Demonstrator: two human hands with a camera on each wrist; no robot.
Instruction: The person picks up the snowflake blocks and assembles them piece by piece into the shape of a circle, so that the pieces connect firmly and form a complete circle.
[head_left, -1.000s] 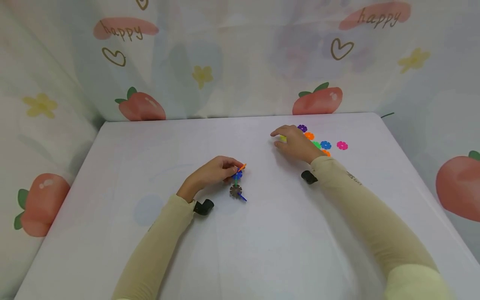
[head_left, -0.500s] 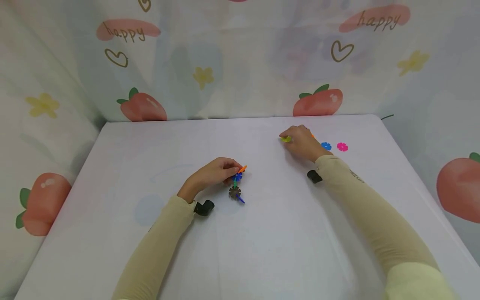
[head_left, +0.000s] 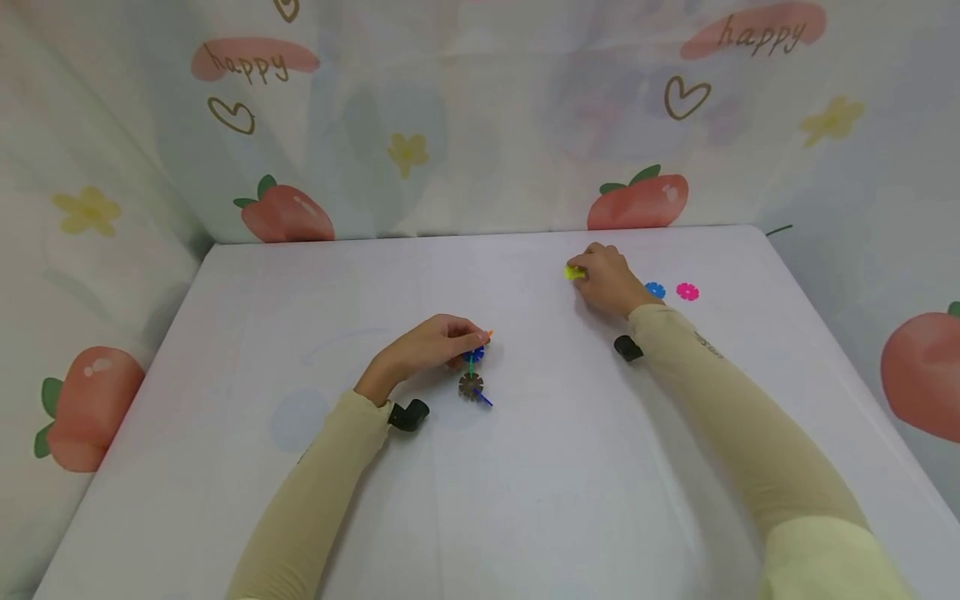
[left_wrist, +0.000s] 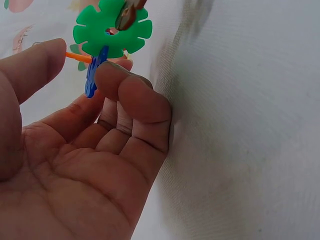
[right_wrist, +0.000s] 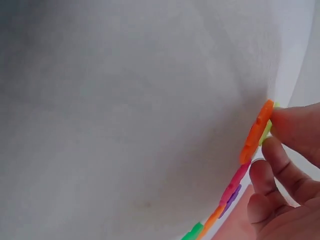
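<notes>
My left hand (head_left: 438,342) holds a small chain of notched plastic snowflake discs near the middle of the table. At its fingertips is an orange disc (left_wrist: 79,57), joined to a blue disc (left_wrist: 94,75). A green disc (left_wrist: 92,35) follows, then a brown disc (head_left: 471,386) and a dark blue disc (head_left: 483,398) seen edge-on. Farther back on the right, my right hand (head_left: 607,279) pinches a yellow disc (head_left: 575,272) between thumb and fingers. In the right wrist view, an orange disc (right_wrist: 257,131) partly covers that yellow one.
Beside my right wrist lie a light blue disc (head_left: 655,290) and a pink disc (head_left: 687,292). More loose discs, including a purple disc (right_wrist: 230,201) and a green disc (right_wrist: 193,232), are hidden from the head view by the right hand. A patterned curtain (head_left: 487,117) stands behind the table.
My right hand has moved slightly right and its fingers have come together on the yellow disc, covering several loose discs. The left hand stays in place with its chain.
</notes>
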